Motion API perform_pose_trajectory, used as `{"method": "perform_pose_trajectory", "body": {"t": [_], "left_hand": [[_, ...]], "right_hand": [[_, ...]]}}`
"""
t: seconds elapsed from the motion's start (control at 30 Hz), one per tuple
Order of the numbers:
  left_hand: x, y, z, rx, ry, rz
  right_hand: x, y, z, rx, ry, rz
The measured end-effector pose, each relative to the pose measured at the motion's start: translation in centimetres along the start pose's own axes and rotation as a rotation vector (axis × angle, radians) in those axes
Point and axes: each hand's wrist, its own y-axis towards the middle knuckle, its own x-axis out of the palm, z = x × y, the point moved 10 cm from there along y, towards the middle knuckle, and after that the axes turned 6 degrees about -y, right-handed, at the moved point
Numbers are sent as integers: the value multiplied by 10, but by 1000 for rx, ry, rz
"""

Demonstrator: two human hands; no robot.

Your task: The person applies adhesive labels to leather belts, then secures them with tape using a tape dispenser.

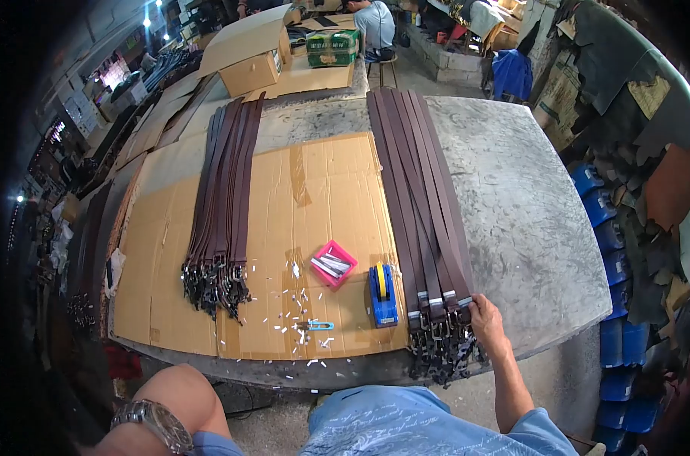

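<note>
Dark brown belts [421, 182] lie lengthwise in a bundle across the table, their buckles [444, 334] massed at the near edge. At the right side of this bundle, my right hand [487, 323] has its fingers closed on a belt near a silvery-white band by the buckle. My left arm is bent up at the lower left, with a metal watch [153, 422] on its wrist. Only a little of my left hand [124, 442] shows at the frame's bottom, its fingers hidden. Left of the bundle stands a blue tape dispenser [383, 296] with a yellow wheel.
A pink tray [334, 264] holds whitish strips. Near it lie light-blue thread snips [320, 326] and scattered white bits on flattened cardboard [284, 182]. Another belt bundle [227, 175] is to the left. Behind are a cardboard box [250, 76] and a seated person [375, 30].
</note>
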Motion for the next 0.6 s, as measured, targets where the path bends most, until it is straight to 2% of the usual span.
{"method": "perform_pose_trajectory", "body": {"t": [0.23,0.33,0.6], "left_hand": [[10,-7,10,-5,38,0],[18,-10,14,-22,51,-8],[19,-19,29,-58,73,-4]], "right_hand": [[9,-13,11,-21,-28,36],[18,-15,14,46,16,-24],[22,-13,18,21,34,-44]]}}
